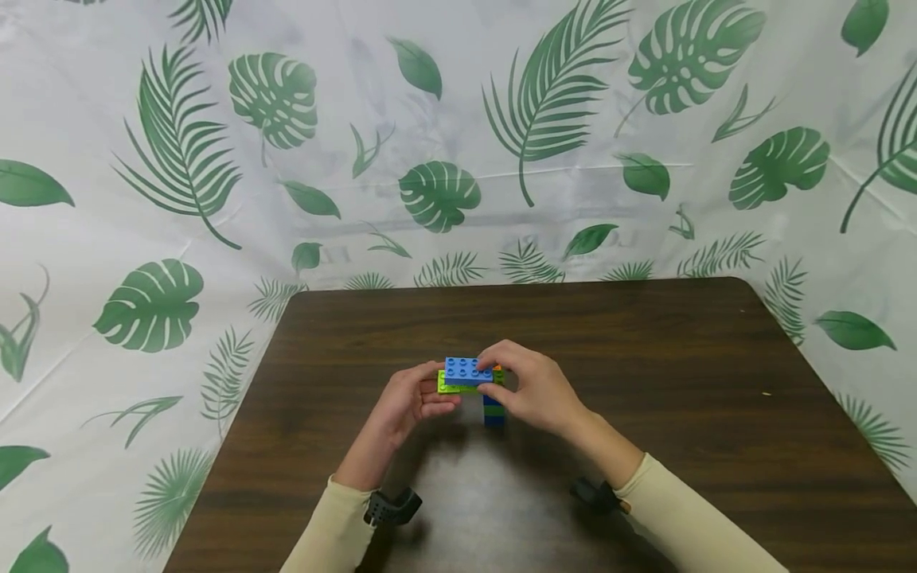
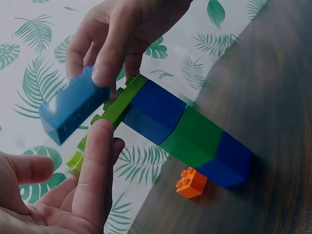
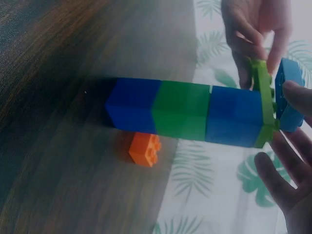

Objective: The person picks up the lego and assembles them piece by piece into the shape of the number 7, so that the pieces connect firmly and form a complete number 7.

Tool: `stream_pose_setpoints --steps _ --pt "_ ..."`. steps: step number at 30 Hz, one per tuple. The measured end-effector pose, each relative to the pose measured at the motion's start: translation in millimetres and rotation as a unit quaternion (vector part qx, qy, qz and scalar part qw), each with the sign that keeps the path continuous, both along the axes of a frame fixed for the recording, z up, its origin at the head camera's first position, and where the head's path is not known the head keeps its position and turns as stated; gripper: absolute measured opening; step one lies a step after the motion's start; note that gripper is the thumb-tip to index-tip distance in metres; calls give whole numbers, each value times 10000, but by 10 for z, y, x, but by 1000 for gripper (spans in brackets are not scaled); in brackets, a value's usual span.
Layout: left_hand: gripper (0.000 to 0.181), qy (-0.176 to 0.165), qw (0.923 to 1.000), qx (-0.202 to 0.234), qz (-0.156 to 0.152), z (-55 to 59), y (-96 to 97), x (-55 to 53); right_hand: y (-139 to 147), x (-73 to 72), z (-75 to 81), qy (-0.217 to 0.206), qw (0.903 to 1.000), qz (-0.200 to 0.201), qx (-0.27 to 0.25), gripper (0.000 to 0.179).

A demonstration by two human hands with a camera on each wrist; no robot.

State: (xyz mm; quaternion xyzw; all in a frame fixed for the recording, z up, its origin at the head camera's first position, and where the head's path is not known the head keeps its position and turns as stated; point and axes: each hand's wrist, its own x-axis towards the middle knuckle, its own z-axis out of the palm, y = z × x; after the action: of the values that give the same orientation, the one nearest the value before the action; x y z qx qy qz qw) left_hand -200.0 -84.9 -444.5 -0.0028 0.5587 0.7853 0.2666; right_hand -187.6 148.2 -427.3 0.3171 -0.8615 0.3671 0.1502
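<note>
Right-hand grip (image 1: 533, 388) grasps a light blue brick (image 1: 461, 373), pinching one end between thumb and fingers. That brick is held just above a lime green plate (image 1: 445, 385), and a gap shows between them in both wrist views. Left-hand grip (image 1: 407, 399) is unclenched, its extended fingers touching the plate's overhanging end. The plate's other end sits on top of an upright tower, made of a dark blue block (image 2: 155, 111) uppermost, a green block (image 2: 193, 136) in the middle and another dark blue block (image 2: 226, 161) at the foot, which stands on the brown tabletop (image 1: 645, 342). Near that foot lies a small orange brick (image 2: 191, 184); whether it touches cannot be told. Behind everything hangs a white cloth (image 1: 344, 187) printed with green leaves.
</note>
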Motion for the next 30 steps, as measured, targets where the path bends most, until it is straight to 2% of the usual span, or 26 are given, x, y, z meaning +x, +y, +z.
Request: stream_pose_setpoints --steps 12,22,26,28,30 --pt "55 -129 9993 135 -326 53 -21 -29 -128 -15 -61 37 9996 -52 259 29" --pt "56 -73 9989 -145 -450 57 -21 -74 -119 -18 -50 -214 9995 -48 240 31" --pt "57 35 9987 -298 -417 66 -8 -70 -117 -19 -54 -598 9981 -114 38 43" --pt "55 53 9987 -344 -380 68 -5 -71 -124 -29 -48 -1023 9943 -247 -196 45" --pt "54 80 9987 -389 -332 69 -3 -72 -133 -55 -53 -1579 9855 -369 -489 42"
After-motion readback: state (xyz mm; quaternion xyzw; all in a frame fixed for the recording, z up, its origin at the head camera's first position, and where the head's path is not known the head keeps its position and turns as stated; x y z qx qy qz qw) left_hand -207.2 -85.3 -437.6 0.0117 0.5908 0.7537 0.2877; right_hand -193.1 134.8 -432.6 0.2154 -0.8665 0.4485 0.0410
